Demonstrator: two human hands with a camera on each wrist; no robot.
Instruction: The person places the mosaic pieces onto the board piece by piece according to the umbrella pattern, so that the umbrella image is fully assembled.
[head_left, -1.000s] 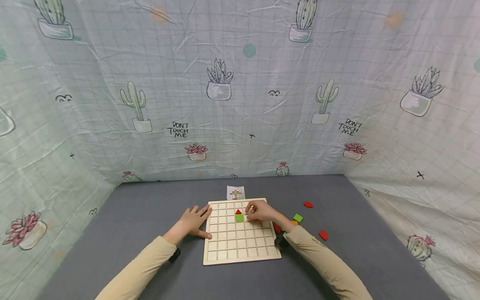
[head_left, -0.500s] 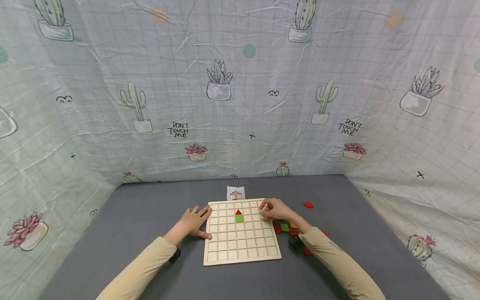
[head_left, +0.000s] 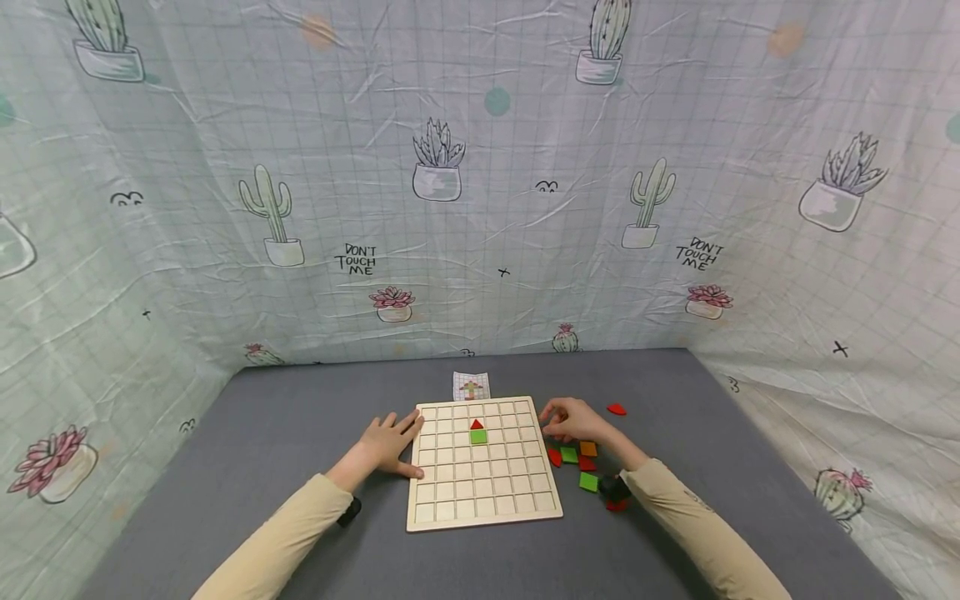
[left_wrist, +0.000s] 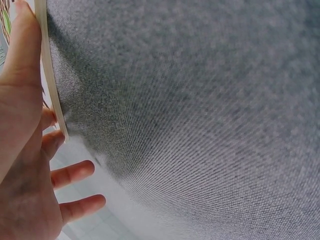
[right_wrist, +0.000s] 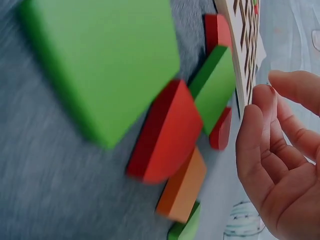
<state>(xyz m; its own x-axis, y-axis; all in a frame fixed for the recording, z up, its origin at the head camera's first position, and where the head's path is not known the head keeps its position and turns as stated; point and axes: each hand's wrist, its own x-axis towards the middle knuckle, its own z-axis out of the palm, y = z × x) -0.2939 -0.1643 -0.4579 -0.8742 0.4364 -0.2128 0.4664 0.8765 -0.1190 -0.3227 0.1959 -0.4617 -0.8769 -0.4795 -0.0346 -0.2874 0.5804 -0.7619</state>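
My left hand (head_left: 387,443) rests on the left edge of a pale wooden grid board (head_left: 453,492), fingers spread. Seen from the left wrist, the thumb (left_wrist: 22,55) lies along the board's rim. On the board a red triangle tile (head_left: 477,424) sits directly above a green square tile (head_left: 478,437). Just past the board's right edge hovers my right hand (head_left: 570,420), its fingers loosely bent and holding nothing. Below it on the table are loose tiles, among them a green square (right_wrist: 110,65), a red rounded tile (right_wrist: 172,135) and an orange square (right_wrist: 185,185).
A small printed card (head_left: 471,385) with a coloured grid pattern lies behind the board. Farther right on the grey table (head_left: 315,400) is another red tile (head_left: 617,409). A patterned cloth (head_left: 502,225) hangs behind and at both sides.
My right hand has moved right, from beside the green square on the board to over the loose tiles, uncovering more of them. The left hand has stayed at the board's edge.
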